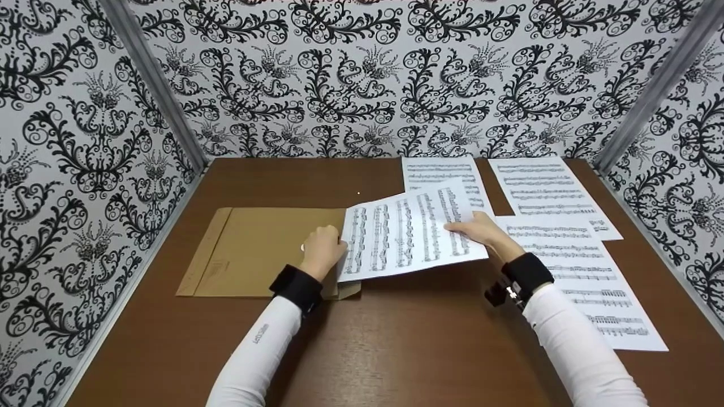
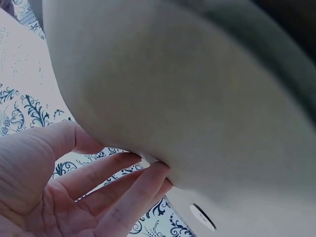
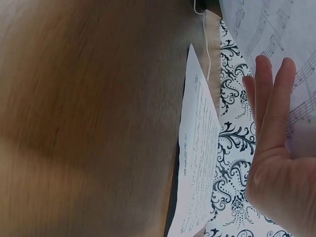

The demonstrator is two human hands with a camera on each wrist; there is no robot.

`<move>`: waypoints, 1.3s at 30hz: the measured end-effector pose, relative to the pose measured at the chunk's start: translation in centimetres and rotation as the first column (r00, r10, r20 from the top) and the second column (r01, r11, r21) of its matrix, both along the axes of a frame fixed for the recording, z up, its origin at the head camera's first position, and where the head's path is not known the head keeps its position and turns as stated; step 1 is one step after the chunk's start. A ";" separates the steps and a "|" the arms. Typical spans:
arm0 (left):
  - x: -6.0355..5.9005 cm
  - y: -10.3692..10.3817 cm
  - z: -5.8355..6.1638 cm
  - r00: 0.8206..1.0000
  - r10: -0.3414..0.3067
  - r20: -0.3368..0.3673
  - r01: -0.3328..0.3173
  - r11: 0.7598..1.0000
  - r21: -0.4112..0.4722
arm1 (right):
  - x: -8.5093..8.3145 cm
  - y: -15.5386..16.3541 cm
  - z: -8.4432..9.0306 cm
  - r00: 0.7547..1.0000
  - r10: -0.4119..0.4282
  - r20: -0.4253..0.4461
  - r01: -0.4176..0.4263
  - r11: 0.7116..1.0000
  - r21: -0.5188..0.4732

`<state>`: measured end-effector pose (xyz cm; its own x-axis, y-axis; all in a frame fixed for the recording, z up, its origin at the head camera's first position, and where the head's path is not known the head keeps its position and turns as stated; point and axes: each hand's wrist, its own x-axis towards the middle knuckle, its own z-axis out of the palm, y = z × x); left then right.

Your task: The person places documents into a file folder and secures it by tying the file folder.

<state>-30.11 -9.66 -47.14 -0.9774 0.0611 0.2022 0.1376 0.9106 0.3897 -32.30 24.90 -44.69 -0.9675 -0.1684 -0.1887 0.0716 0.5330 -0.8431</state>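
A brown paper envelope (image 1: 254, 249) lies flat on the wooden table (image 1: 396, 339), left of centre. My left hand (image 1: 322, 249) grips its right edge; in the left wrist view the fingers (image 2: 123, 182) touch the envelope's pale surface (image 2: 197, 98). A sheet of printed music (image 1: 407, 232) hangs tilted just above the table, its left end at the envelope's mouth. My right hand (image 1: 481, 229) holds this sheet at its right end. In the right wrist view its straight fingers (image 3: 269, 103) lie against the printed sheet (image 3: 276, 29); the thumb is hidden.
Three more music sheets lie on the table's right half: one at the back centre (image 1: 441, 172), one at the back right (image 1: 543, 192), one nearer me (image 1: 588, 277). Patterned walls (image 1: 85, 169) close in the table on three sides.
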 end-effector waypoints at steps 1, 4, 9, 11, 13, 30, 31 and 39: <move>0.0 0.0 0.0 1.000 -0.002 -0.008 0.002 1.000 0.001 | 0.0 0.0 0.0 1.000 -0.002 0.009 0.002 1.000 -0.005; 0.1 0.1 0.0 1.000 -0.001 -0.022 0.001 1.000 0.002 | 0.1 -0.2 -0.1 1.000 -0.008 0.015 0.009 0.999 -0.034; 0.3 0.4 0.1 0.999 -0.009 -0.049 0.009 1.000 -0.011 | 0.2 -0.5 -0.4 1.000 -0.007 -0.002 0.007 0.998 -0.062; 0.4 0.5 0.1 0.998 -0.011 -0.059 0.010 1.000 -0.019 | 0.1 -0.7 -0.5 1.000 -0.017 0.005 0.017 0.998 -0.067; 0.4 0.6 0.0 0.997 -0.012 -0.071 0.011 1.000 -0.025 | 0.1 -0.9 -0.7 0.999 -0.035 0.016 0.036 0.997 -0.063; 0.4 0.8 -0.1 0.996 0.009 -0.091 -0.011 1.000 -0.019 | 1.0 -3.3 -1.7 0.995 -0.054 0.088 0.074 0.968 -0.238; 0.5 0.7 -0.1 0.995 0.010 -0.095 -0.012 1.000 -0.018 | 1.1 -3.4 -1.8 0.995 -0.054 0.089 0.074 0.968 -0.238; 0.7 0.7 -0.1 0.996 0.007 -0.091 -0.005 1.000 0.014 | 1.3 -4.4 -2.2 0.994 -0.070 0.088 0.090 0.965 -0.248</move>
